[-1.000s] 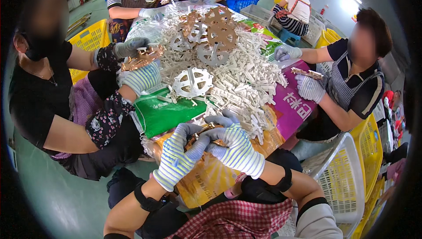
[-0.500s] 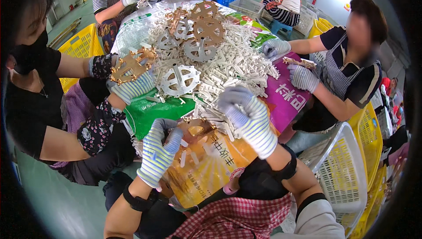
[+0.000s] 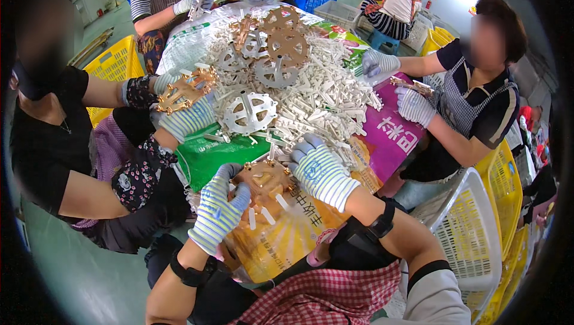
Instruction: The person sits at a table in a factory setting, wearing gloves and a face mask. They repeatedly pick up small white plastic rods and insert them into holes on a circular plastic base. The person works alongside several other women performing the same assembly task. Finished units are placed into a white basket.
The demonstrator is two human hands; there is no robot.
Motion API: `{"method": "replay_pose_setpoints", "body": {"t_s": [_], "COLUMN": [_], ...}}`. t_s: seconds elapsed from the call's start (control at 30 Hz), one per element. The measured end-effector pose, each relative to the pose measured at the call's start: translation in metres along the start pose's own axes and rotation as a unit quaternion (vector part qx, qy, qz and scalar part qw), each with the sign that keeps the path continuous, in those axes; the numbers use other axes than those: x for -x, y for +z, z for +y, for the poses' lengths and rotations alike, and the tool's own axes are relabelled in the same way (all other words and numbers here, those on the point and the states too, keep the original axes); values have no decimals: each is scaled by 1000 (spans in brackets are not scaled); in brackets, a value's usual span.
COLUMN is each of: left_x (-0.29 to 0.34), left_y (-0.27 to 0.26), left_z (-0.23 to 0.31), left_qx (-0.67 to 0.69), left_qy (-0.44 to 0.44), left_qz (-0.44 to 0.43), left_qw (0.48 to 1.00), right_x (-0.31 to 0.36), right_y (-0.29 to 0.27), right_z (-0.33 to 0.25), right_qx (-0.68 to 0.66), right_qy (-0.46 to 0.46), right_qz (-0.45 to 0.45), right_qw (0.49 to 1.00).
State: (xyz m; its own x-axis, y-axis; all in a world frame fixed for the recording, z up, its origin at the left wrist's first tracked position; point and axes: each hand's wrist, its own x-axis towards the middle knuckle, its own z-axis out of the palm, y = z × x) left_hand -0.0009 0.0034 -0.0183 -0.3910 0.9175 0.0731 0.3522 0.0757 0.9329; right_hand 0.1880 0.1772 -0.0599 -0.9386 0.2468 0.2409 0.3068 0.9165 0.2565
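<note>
In a striped glove, my left hand (image 3: pixel 220 210) closes its thumb and fingers on the left edge of a copper-coloured toothed disc (image 3: pixel 261 177). The disc lies low over the yellow printed sack (image 3: pixel 272 247). My right hand (image 3: pixel 326 172), gloved alike, has its fingers bent down beside the disc's right rim, at the near edge of a heap of small white strips (image 3: pixel 323 95). What its fingertips hold, if anything, is hidden. A few loose white strips (image 3: pixel 268 215) lie on the sack below the disc.
A silver spoked disc (image 3: pixel 250 113) rests on the heap, with copper and silver discs (image 3: pixel 287 45) stacked beyond. Co-workers sit around; the one at left holds a copper-coloured disc (image 3: pixel 186 89). A white basket (image 3: pixel 460 235) stands close at my right, yellow crates (image 3: pixel 502 187) behind it.
My right hand has come down and slightly left from above the heap to the disc's right side. More of the copper-coloured disc shows between my hands. The co-workers' hands shift slightly.
</note>
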Motion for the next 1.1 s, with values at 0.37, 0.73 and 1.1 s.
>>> {"method": "replay_pose_setpoints", "body": {"t_s": [0.37, 0.73, 1.1], "left_x": [5, 11, 11], "left_y": [5, 1, 7], "left_z": [6, 18, 20], "left_qx": [11, 15, 95], "left_qy": [70, 74, 43], "left_qz": [-11, -63, -55], "left_qw": [997, 995, 993], "right_x": [-2, -5, -10], "right_y": [-57, -47, -62], "right_z": [-32, -48, -59], "right_qx": [-496, -466, -470], "right_qy": [70, 71, 63], "right_qz": [240, 183, 196], "right_qw": [832, 863, 858]}}
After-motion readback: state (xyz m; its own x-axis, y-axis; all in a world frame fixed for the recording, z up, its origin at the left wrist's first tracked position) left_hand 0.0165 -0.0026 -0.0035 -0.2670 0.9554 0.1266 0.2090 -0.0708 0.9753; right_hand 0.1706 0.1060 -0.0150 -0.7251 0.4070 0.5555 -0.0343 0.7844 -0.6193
